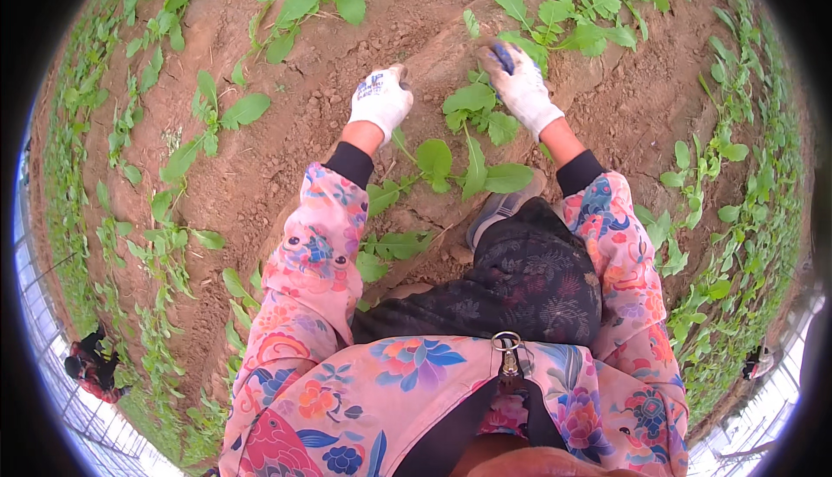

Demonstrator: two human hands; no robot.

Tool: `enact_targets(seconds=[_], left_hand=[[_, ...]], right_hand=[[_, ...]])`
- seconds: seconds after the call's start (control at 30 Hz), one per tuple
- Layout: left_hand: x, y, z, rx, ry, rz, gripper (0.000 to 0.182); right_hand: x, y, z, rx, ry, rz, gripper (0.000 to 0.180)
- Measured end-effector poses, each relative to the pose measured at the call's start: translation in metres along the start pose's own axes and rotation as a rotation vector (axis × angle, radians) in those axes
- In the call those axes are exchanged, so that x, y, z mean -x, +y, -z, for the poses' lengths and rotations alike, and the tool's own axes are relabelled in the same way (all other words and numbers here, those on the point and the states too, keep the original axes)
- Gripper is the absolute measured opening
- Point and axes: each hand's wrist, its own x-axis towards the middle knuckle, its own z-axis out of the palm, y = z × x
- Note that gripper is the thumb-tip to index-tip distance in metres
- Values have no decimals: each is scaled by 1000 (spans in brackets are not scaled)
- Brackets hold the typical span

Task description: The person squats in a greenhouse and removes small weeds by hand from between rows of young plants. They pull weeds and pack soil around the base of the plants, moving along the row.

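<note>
My left hand [382,100], in a white knit work glove with blue printing, is curled shut above bare brown soil. Nothing shows between its fingers. My right hand [517,84], in a matching glove with soiled fingertips, reaches down among young leafy green plants. Its fingers are bent, and a small leaf [471,23] shows just beyond the fingertips; whether they grip it is hidden. Below and left of that hand grows a leafy seedling [471,99]. Nearer me, a broad-leaved plant [434,157] stands between my forearms.
A larger clump of leafy plants [588,12] grows ahead on the right, another plant [296,9] ahead on the left. Plant rows [172,243] run along both sides. My shoe [500,207] rests on the soil close to the leaves. A person [94,366] is far off at lower left.
</note>
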Motion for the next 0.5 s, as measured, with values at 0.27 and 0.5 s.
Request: enact_targets(seconds=[0.27,0.5], left_hand=[[-57,-2,-40,723,-523,270,28],[-57,17,-57,890,-624,189,33]], right_hand=[[101,67,45,-513,275,-537,23],[131,125,-1,-194,-389,-599,34]])
